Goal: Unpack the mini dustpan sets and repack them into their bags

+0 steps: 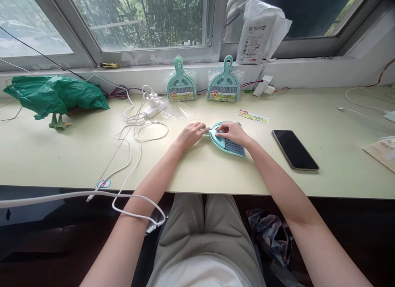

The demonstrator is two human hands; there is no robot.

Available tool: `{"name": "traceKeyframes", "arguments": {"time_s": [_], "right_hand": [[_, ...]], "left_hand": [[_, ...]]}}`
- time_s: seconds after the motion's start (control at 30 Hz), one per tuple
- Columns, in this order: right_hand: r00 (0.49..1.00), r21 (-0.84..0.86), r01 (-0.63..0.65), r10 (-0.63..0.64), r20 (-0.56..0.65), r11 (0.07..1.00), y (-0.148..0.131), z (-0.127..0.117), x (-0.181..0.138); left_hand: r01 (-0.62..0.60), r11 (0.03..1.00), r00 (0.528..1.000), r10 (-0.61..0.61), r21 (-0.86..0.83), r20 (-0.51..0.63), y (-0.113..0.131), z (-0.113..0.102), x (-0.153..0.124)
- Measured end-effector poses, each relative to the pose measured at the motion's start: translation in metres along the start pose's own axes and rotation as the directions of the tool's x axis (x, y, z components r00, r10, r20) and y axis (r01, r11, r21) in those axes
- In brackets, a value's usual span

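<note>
A teal dustpan (217,142) lies on the table in front of me, its handle pointing left. Nested in the pan is a small brush (234,147) with grey bristles. My left hand (191,135) grips the end of the dustpan's handle. Over the pan, my right hand (233,133) has its fingers pinched together at the brush's handle; the exact contact is partly hidden. Two similar sets, a wrapped dustpan set (181,83) and another wrapped dustpan set (224,83), lean upright against the wall below the window. A loose printed label (253,116) lies beyond my right hand.
At right lies a black phone (295,150). White cables (140,130) trail from a power strip (153,109) on the left, one crossing my left forearm. A green plastic bag (55,95) sits far left. A white package (259,33) stands on the sill.
</note>
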State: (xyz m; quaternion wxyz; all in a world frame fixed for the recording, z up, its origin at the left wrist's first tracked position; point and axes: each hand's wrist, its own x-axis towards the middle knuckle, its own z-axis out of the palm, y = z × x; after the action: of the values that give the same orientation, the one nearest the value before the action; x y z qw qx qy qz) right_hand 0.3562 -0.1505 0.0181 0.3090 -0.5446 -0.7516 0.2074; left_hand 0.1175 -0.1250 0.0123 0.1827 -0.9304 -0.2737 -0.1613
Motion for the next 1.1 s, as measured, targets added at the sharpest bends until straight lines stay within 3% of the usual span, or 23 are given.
{"name": "traceKeyframes", "arguments": {"time_s": [0.47,1.1], "right_hand": [[1.000,0.047,0.002,-0.003,0.025,0.999,-0.003,0.001,0.000],[1.000,-0.019,-0.001,0.001,0.010,1.000,-0.001,-0.001,0.001]], "left_hand": [[-0.045,0.997,0.999,0.046,0.064,-0.026,0.004,0.002,0.001],[0.050,0.998,0.990,-0.057,0.049,0.132,0.015,-0.003,0.004]]}}
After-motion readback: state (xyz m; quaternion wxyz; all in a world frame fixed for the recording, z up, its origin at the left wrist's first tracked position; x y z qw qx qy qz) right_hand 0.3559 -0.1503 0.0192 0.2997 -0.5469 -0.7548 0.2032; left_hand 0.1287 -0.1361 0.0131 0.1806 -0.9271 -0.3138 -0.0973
